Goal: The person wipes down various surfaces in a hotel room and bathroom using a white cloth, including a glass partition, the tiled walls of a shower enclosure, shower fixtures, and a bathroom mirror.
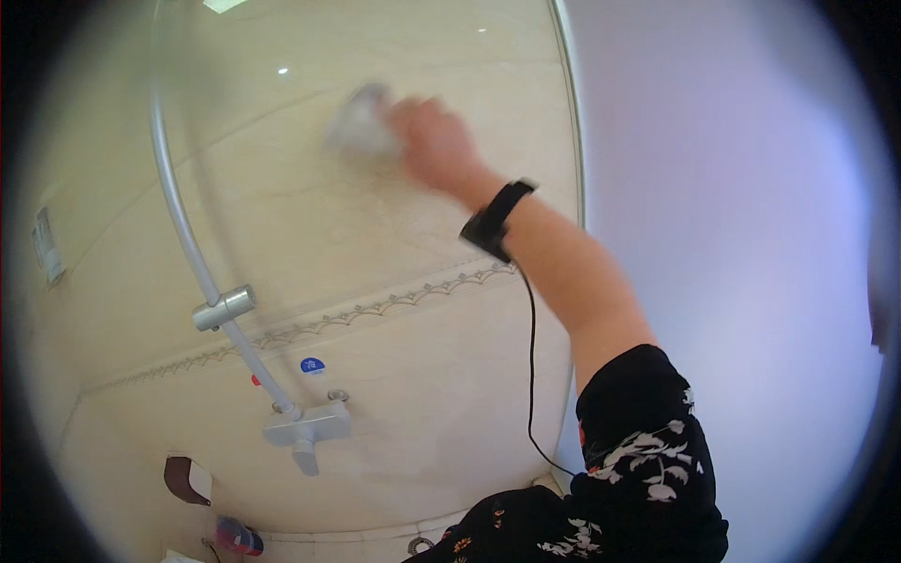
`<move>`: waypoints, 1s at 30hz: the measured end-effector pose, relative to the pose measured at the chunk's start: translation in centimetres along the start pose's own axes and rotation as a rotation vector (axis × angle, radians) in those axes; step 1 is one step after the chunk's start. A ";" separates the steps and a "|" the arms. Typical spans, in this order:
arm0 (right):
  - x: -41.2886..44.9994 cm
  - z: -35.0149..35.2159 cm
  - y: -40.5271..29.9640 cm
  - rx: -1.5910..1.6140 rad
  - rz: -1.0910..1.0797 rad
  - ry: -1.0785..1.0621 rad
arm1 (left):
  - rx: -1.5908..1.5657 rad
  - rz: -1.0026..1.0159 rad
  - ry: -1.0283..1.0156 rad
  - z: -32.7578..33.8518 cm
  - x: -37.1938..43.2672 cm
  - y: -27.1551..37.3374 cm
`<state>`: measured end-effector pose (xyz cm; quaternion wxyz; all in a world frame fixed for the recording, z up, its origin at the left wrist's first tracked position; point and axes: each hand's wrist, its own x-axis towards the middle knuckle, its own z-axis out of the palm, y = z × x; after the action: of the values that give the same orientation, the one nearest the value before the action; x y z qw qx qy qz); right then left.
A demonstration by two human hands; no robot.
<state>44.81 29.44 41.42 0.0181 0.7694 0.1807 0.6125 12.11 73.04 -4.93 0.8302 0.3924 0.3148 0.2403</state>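
My right hand (436, 144) is raised against the beige tiled wall (422, 225), its fingers closed on a whitish-grey cloth (362, 123). Motion blurs both the hand and the cloth, so the cloth's exact shape cannot be made out. It appears to lie against the upper tiles, above a decorative border strip (394, 304). Around my right wrist sits a black strap with a small box (496, 222), and a thin black cable (533, 352) runs from it down to my floral sleeve. My left hand is out of view.
Left of my hand a silver shower riser rail (176, 197) with a sliding holder (224, 307) rises from a mixer valve (307, 426). A pale partition (704, 211) borders the right side. Low at left are a brown-and-white wall fixture (188, 481) and a blue-and-red container (239, 536).
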 end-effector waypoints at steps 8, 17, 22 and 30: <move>-9.4 -3.7 13.5 -0.153 0.664 0.215 | 0.130 -0.026 -0.054 -0.1 0.4 0.1; -40.0 5.8 -2.6 0.391 1.380 0.407 | 0.092 0.037 -0.185 2.8 2.6 1.4; -48.1 11.2 -6.7 0.709 1.734 0.682 | 0.061 -0.176 -0.178 0.4 8.8 1.4; -30.9 2.9 3.4 0.505 1.028 0.362 | 0.097 -0.244 -0.233 -4.0 10.4 2.2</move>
<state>42.79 17.53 12.67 -0.4947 0.6222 -0.0745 0.6021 16.08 83.02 -8.60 0.8642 0.4162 0.2727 0.0753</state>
